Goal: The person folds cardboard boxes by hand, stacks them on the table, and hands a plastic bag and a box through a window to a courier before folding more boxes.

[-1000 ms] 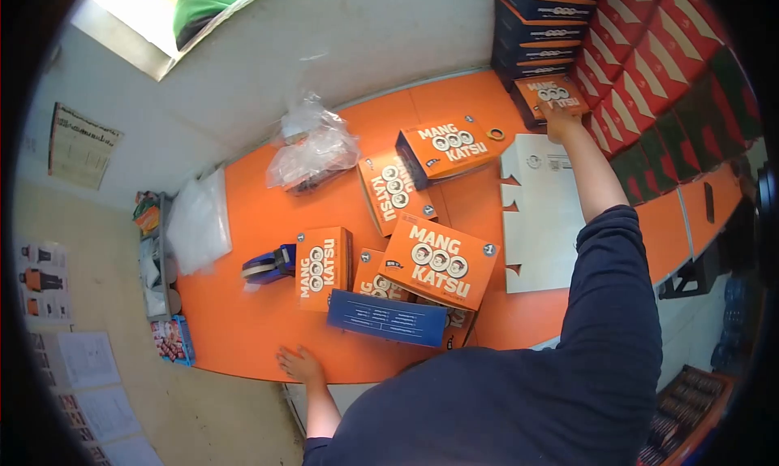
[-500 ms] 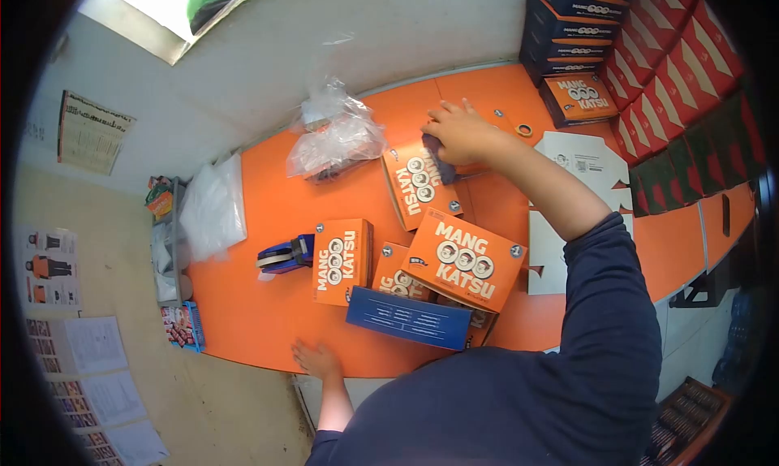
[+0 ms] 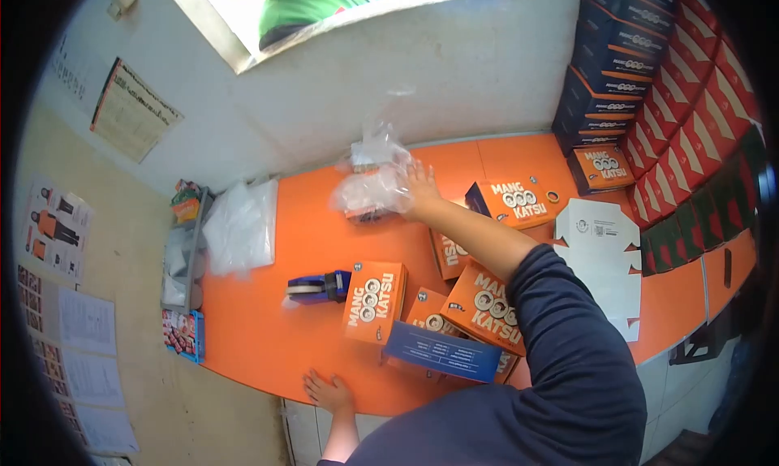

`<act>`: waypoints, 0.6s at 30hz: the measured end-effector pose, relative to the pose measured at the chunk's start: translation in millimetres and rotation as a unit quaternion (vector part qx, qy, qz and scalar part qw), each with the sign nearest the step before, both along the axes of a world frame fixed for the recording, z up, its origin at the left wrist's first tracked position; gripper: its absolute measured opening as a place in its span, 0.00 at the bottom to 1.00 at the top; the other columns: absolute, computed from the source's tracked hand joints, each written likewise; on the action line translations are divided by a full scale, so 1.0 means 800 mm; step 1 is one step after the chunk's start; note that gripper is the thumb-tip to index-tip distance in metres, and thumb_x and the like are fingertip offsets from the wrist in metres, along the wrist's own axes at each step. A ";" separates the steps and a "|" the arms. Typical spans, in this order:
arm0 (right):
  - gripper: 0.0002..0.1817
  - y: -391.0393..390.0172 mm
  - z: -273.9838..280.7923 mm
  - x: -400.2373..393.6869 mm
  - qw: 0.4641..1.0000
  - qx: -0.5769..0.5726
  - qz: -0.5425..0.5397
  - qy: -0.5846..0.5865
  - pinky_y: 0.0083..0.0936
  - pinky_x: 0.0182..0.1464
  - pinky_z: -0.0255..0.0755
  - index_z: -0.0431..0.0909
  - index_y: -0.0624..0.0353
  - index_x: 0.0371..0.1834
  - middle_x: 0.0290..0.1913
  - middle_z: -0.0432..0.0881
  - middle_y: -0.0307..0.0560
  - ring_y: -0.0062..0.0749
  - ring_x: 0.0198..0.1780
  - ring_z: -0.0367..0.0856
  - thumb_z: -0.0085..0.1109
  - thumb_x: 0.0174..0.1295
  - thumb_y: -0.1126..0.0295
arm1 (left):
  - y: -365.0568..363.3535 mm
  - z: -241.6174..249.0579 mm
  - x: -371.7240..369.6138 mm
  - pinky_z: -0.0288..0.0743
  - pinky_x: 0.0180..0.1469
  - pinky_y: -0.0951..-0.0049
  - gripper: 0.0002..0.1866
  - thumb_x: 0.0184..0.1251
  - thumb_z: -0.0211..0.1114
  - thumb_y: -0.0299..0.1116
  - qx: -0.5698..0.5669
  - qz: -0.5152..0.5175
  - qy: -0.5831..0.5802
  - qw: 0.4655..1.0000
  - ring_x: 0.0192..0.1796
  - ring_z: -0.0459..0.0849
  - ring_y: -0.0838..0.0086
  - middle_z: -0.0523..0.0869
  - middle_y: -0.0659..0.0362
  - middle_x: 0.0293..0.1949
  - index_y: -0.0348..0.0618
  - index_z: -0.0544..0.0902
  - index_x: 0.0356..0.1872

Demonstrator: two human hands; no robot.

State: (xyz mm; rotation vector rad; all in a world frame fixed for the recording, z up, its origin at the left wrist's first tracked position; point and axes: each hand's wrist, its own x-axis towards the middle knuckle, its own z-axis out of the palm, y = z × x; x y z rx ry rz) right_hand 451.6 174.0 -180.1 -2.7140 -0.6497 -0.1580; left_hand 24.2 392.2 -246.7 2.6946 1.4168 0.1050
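My right hand (image 3: 421, 196) reaches across the table, fingers spread, at the right side of a clear plastic bag (image 3: 375, 192) that has something orange and dark inside. My left hand (image 3: 330, 393) lies flat on the table's front edge with its fingers apart. Several orange boxes printed MANG KATSU cluster near my body: one box (image 3: 374, 299) on the left, a tilted box (image 3: 485, 304) partly behind my arm, and a box showing its blue side (image 3: 443, 351) in front. Farther back, another orange box (image 3: 514, 203) sits right of my right forearm.
A blue tape dispenser (image 3: 321, 288) stands left of the boxes. Clear plastic sheets (image 3: 241, 227) lie at the left end. Flat white cartons (image 3: 599, 259) rest on the right, near a tape roll (image 3: 553, 196). Stacked dark boxes (image 3: 621, 56) and red boxes (image 3: 690, 113) line the right wall.
My right hand has left the orange box at the back and moved left to the plastic bag. That box now shows its printed orange top. The view has tilted upward; my left hand stays flat.
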 end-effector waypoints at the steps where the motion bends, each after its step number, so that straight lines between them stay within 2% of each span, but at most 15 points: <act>1: 0.38 0.018 -0.004 -0.004 1.000 -0.017 0.005 -0.008 0.56 0.71 0.35 0.52 0.58 0.72 0.70 0.54 0.65 0.58 0.73 0.47 0.50 0.59 0.55 | 0.000 0.000 0.000 0.45 0.68 0.46 0.34 0.62 0.55 0.42 -0.002 -0.001 -0.004 1.000 0.71 0.51 0.49 0.55 0.47 0.71 0.45 0.57 0.69; 3: 0.37 0.053 0.007 -0.019 0.998 -0.052 0.021 -0.018 0.57 0.70 0.34 0.50 0.59 0.72 0.71 0.53 0.65 0.57 0.73 0.47 0.47 0.61 0.56 | 0.002 -0.003 -0.002 0.44 0.69 0.46 0.34 0.62 0.56 0.41 -0.009 -0.001 -0.005 1.000 0.71 0.51 0.49 0.55 0.47 0.71 0.45 0.57 0.69; 6: 0.33 0.096 -0.020 -0.051 0.942 -0.220 0.024 -0.253 0.56 0.70 0.38 0.57 0.60 0.69 0.68 0.57 0.64 0.57 0.70 0.52 0.46 0.59 0.60 | 0.003 -0.003 0.000 0.44 0.69 0.45 0.35 0.61 0.57 0.41 -0.012 0.008 -0.004 1.000 0.71 0.51 0.49 0.54 0.48 0.71 0.45 0.57 0.69; 7: 0.31 0.102 -0.026 -0.066 0.913 -0.273 0.043 -0.300 0.55 0.69 0.40 0.62 0.66 0.64 0.66 0.59 0.64 0.55 0.68 0.56 0.46 0.58 0.61 | 0.003 -0.001 0.003 0.44 0.69 0.46 0.34 0.62 0.56 0.41 -0.011 0.009 0.003 1.000 0.72 0.50 0.49 0.54 0.48 0.71 0.46 0.57 0.69; 10: 0.30 0.108 -0.019 -0.115 0.924 -0.173 0.181 -0.288 0.54 0.69 0.42 0.65 0.68 0.61 0.66 0.59 0.64 0.54 0.68 0.56 0.47 0.56 0.61 | 0.003 -0.002 0.002 0.43 0.69 0.47 0.33 0.64 0.54 0.43 -0.009 0.011 0.014 1.000 0.72 0.50 0.50 0.53 0.50 0.72 0.49 0.57 0.69; 11: 0.24 0.099 0.006 -0.127 0.917 -0.123 0.247 -0.287 0.50 0.62 0.59 0.75 0.64 0.53 0.58 0.71 0.62 0.51 0.61 0.69 0.51 0.54 0.63 | 0.006 -0.007 0.000 0.43 0.69 0.47 0.33 0.64 0.54 0.43 -0.008 0.008 0.012 1.000 0.72 0.49 0.50 0.52 0.50 0.72 0.49 0.57 0.69; 12: 0.21 0.098 0.031 -0.131 0.939 -0.164 0.269 -0.135 0.48 0.56 0.64 0.78 0.62 0.49 0.53 0.75 0.60 0.50 0.56 0.73 0.52 0.53 0.63 | 0.008 -0.010 -0.003 0.43 0.69 0.47 0.33 0.64 0.54 0.43 -0.006 0.006 0.011 1.000 0.72 0.49 0.50 0.52 0.50 0.72 0.49 0.57 0.69; 13: 0.18 0.099 0.054 -0.128 0.937 -0.201 0.283 0.019 0.46 0.51 0.68 0.80 0.60 0.45 0.49 0.78 0.57 0.48 0.52 0.77 0.53 0.53 0.64 | 0.006 -0.010 -0.002 0.43 0.69 0.47 0.33 0.64 0.54 0.43 -0.010 0.011 0.014 1.000 0.72 0.49 0.50 0.52 0.50 0.72 0.49 0.57 0.69; 14: 0.16 0.102 0.065 -0.122 0.912 -0.234 0.289 0.172 0.44 0.45 0.73 0.83 0.57 0.41 0.44 0.82 0.54 0.46 0.47 0.81 0.54 0.52 0.65 | 0.005 -0.008 0.000 0.43 0.69 0.47 0.33 0.64 0.54 0.43 -0.014 0.015 0.018 1.000 0.72 0.49 0.49 0.52 0.50 0.72 0.49 0.57 0.69; 16: 0.10 0.084 0.036 -0.095 0.917 -0.312 0.216 0.125 0.38 0.33 0.75 0.85 0.53 0.32 0.35 0.85 0.47 0.39 0.38 0.84 0.55 0.52 0.67 | 0.004 -0.004 0.000 0.42 0.69 0.46 0.33 0.64 0.54 0.43 -0.017 0.017 0.019 1.000 0.72 0.49 0.49 0.52 0.50 0.72 0.49 0.57 0.69; 18: 0.10 0.051 0.058 -0.062 0.955 -0.237 0.157 0.086 0.36 0.36 0.76 0.85 0.54 0.33 0.38 0.85 0.47 0.38 0.40 0.84 0.55 0.53 0.67 | 0.004 -0.002 0.001 0.42 0.69 0.46 0.33 0.64 0.54 0.42 -0.019 0.009 0.012 1.000 0.72 0.49 0.49 0.52 0.50 0.72 0.49 0.56 0.70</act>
